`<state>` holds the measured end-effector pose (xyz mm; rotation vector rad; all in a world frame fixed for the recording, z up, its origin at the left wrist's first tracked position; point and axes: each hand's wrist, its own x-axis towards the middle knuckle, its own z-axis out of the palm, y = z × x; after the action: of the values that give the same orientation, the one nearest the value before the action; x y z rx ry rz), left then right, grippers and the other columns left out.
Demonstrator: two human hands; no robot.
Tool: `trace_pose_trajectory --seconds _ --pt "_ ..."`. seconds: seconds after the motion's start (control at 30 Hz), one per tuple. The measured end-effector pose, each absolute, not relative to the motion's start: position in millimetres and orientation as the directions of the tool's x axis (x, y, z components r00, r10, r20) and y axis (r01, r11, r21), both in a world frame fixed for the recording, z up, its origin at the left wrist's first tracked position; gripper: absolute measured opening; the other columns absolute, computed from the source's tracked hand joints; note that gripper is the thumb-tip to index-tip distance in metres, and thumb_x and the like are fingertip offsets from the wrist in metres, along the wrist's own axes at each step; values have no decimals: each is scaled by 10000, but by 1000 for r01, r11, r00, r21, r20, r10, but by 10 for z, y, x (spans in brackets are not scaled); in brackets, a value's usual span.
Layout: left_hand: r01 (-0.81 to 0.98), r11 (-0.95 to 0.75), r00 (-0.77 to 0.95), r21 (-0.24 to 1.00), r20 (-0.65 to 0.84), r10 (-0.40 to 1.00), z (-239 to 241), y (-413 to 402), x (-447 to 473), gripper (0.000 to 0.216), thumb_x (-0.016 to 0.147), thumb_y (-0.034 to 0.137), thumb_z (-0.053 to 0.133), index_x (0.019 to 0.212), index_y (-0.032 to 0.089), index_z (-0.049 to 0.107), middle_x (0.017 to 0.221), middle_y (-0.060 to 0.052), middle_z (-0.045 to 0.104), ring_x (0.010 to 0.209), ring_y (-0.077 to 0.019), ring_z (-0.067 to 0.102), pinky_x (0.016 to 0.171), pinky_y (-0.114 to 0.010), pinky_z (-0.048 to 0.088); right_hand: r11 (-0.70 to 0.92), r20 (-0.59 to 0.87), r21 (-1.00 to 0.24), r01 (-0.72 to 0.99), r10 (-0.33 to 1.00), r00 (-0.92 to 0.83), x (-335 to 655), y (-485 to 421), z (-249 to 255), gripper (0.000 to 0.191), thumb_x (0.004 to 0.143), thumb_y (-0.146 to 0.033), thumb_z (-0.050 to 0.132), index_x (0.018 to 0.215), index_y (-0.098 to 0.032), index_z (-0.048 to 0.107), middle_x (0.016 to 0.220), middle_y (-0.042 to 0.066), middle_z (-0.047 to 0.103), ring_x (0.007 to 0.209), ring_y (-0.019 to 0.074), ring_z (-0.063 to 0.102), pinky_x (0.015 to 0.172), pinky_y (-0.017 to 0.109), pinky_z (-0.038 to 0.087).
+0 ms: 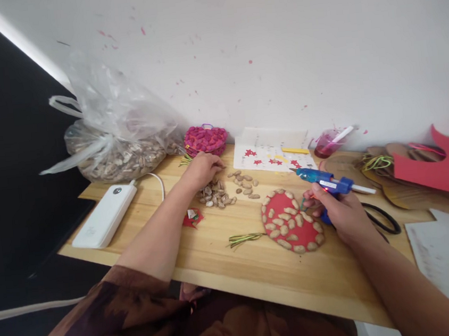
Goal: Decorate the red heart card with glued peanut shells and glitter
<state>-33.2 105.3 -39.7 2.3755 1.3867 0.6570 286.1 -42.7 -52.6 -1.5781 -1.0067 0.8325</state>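
Observation:
My right hand (339, 209) is wrapped round a blue hot glue gun (326, 181), its nozzle pointing left and a white glue stick out of its back. Just left of that hand lies a round red piece (276, 203) edged and partly filled with peanuts, with a yellow-green string tassel (245, 238) at its side. My left hand (206, 170) is over the far edge of a pile of peanut shells (216, 194), its fingers curled together; whatever is between the fingertips is hidden. Several loose peanuts (245, 179) are scattered right of the pile.
A plastic bag of shells (123, 157) and a white power bank (105, 215) stand left. Behind are a pink decorated piece (205, 139), a paper with red stars (248, 161) and a stained cup (325, 144). Red card (429, 170) and a white board (445, 251) lie right.

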Motion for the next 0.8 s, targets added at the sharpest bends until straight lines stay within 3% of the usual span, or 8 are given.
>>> trace_pose_trajectory --seconds 0.07,0.17,0.27,0.37,0.5,0.63,0.8 --pt "619 -414 343 667 244 907 -388 1017 -286 121 822 193 613 881 161 713 892 -56 743 863 -199 642 918 -352 492 -109 -21 -974 200 917 399 2868 -427 -534 447 706 -660 778 773 -224 708 801 69 741 643 211 687 448 282 521" --pt "255 -238 209 937 187 960 -334 949 -218 92 833 211 633 906 156 625 830 -15 687 769 -139 618 804 -286 507 -110 -25 -974 196 920 390 2874 -424 -543 443 712 -655 776 781 -223 704 802 72 743 649 219 698 453 286 525" --pt "-91 -32 178 995 48 983 -251 887 -178 139 822 199 679 890 160 565 773 8 647 725 -107 621 763 -257 522 -108 -27 -977 184 919 394 2878 -425 -550 439 709 -649 783 783 -224 705 808 74 745 660 228 702 453 293 524" --pt "-225 111 199 968 -66 978 -184 851 -168 203 794 186 733 885 160 553 738 25 619 649 -89 605 712 -255 543 -107 -28 -978 177 917 398 2879 -430 -547 432 704 -645 790 786 -228 712 807 69 743 663 224 695 447 289 515" --pt "-243 166 207 956 -116 971 -160 852 -164 245 769 215 772 861 166 550 711 38 594 518 -48 482 525 -186 440 -102 -21 -977 186 920 392 2871 -433 -529 429 701 -649 790 772 -233 712 802 68 743 656 222 689 451 294 520" --pt "-168 139 144 976 -115 983 -166 885 -206 272 759 280 772 822 188 524 611 68 506 485 -58 429 500 -187 391 -101 -14 -974 201 919 395 2873 -427 -542 451 697 -665 785 774 -225 715 797 69 746 647 221 692 446 293 522" --pt "281 -21 84 960 -3 996 -174 924 -355 226 858 338 646 731 185 539 592 48 520 463 -74 335 496 -228 311 -91 -14 -978 185 925 380 2894 -422 -581 421 717 -636 786 783 -227 717 811 63 746 657 217 693 451 286 525"
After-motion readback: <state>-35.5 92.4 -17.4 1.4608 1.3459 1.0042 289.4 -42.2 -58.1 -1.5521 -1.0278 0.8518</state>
